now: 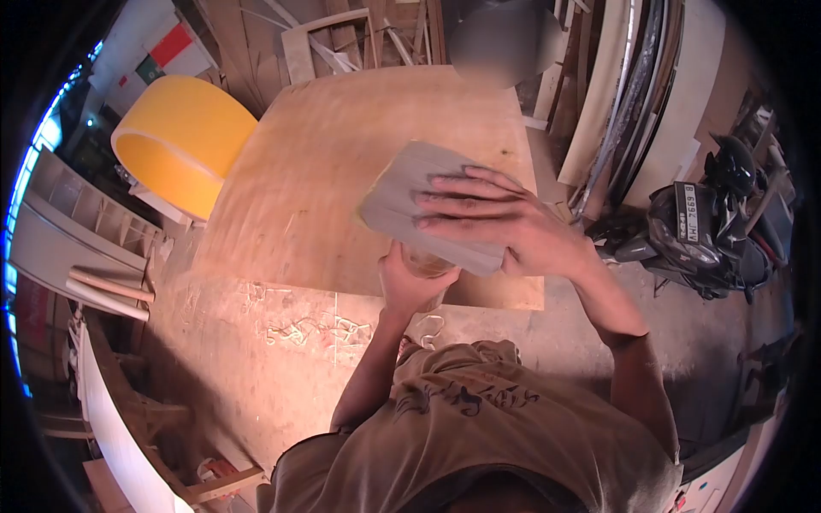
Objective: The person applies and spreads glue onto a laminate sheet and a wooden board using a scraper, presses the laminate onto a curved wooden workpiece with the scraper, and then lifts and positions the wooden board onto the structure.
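A grey sheet that looks like sandpaper (402, 190), with a yellowish edge, is held tilted above a large plywood panel (291, 197). My right hand (500, 214) lies across its upper face, fingers extended over it and thumb at the near edge. Under the sheet's near side, my left hand (415, 278) is closed around a brownish piece that looks like a wooden block (425, 262). The sheet covers most of that piece and some of my left fingers.
A large yellow ring-shaped piece (180, 137) stands left of the panel. Wood shavings (316, 329) lie on the surface near me. A motorcycle (684, 227) is parked at right. Boards (603, 103) lean at the back right, and a blurred round shape (505, 43) is beyond the panel.
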